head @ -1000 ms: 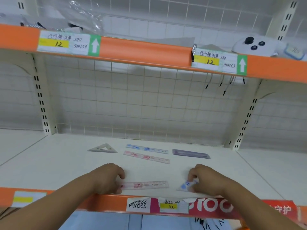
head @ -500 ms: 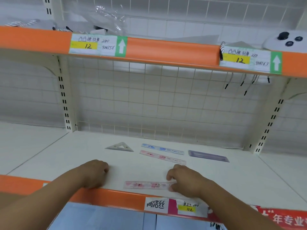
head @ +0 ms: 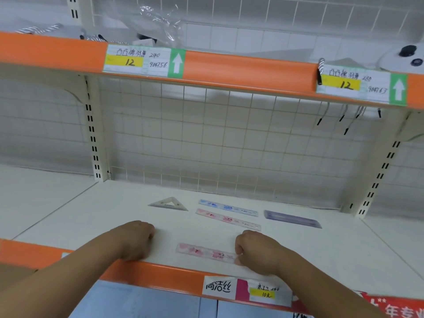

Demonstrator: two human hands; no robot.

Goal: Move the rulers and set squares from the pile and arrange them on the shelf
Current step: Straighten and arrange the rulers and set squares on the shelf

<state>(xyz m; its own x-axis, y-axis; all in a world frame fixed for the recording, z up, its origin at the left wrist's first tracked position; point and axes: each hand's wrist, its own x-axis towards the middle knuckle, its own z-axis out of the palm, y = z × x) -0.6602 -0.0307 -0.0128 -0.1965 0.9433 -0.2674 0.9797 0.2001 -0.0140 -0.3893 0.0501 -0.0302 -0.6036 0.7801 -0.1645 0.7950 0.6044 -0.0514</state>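
Four rulers are counted on the shelf [head: 298,260]: a pink ruler [head: 207,252] at lower centre, pinched at its right end by the right hand [head: 257,251]; a second pink ruler [head: 228,219], a blue ruler [head: 228,207] and a purple ruler [head: 292,218] behind; one set square [head: 169,204] is left of them; the left hand [head: 135,239] is curled, empty

Both hands [head: 135,239] [head: 257,251] curled, knuckles fwd

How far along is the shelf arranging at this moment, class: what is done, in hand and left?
Done: a set square, blue ruler, pink ruler and purple ruler lie in a row on the shelf. In hand: the right hand touches a front pink ruler; the left hand rests nearby. Left: unclear, since the pile is out of view.
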